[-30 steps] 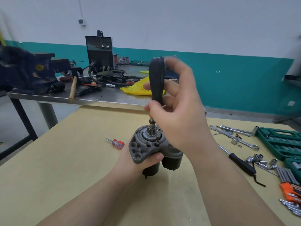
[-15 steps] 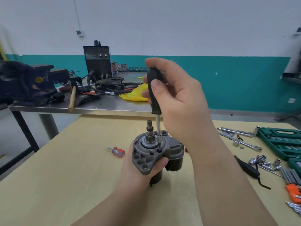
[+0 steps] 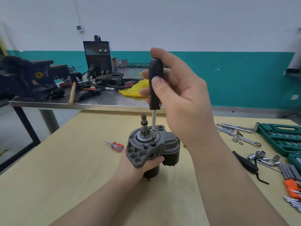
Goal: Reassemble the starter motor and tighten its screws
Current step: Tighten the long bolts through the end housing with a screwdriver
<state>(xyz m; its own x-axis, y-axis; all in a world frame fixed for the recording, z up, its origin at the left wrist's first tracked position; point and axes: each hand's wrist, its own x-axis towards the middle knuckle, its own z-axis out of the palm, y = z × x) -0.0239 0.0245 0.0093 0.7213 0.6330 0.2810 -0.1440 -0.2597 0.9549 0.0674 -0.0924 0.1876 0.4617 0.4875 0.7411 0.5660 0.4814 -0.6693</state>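
The grey starter motor (image 3: 140,154) stands upright on the wooden table (image 3: 65,176), pinion shaft pointing up. My left hand (image 3: 146,165) grips its lower black body from the near side. My right hand (image 3: 179,101) holds the black handle of a screwdriver (image 3: 155,85) with thumb and fingers. The screwdriver stands vertical and its tip sits in a screw hole on the motor's front housing, just right of the pinion.
A small red-handled screwdriver (image 3: 116,145) lies left of the motor. Wrenches (image 3: 239,134), sockets (image 3: 262,157), a black-handled tool (image 3: 246,163), hex keys (image 3: 291,180) and green tool cases (image 3: 281,136) fill the right side. A metal bench (image 3: 97,101) with a vise (image 3: 24,79) and welder (image 3: 97,56) stands behind.
My right hand has shifted its hold on the screwdriver handle, fingers turning around it. The tip stays in the same screw hole, and my left hand keeps its hold on the motor.
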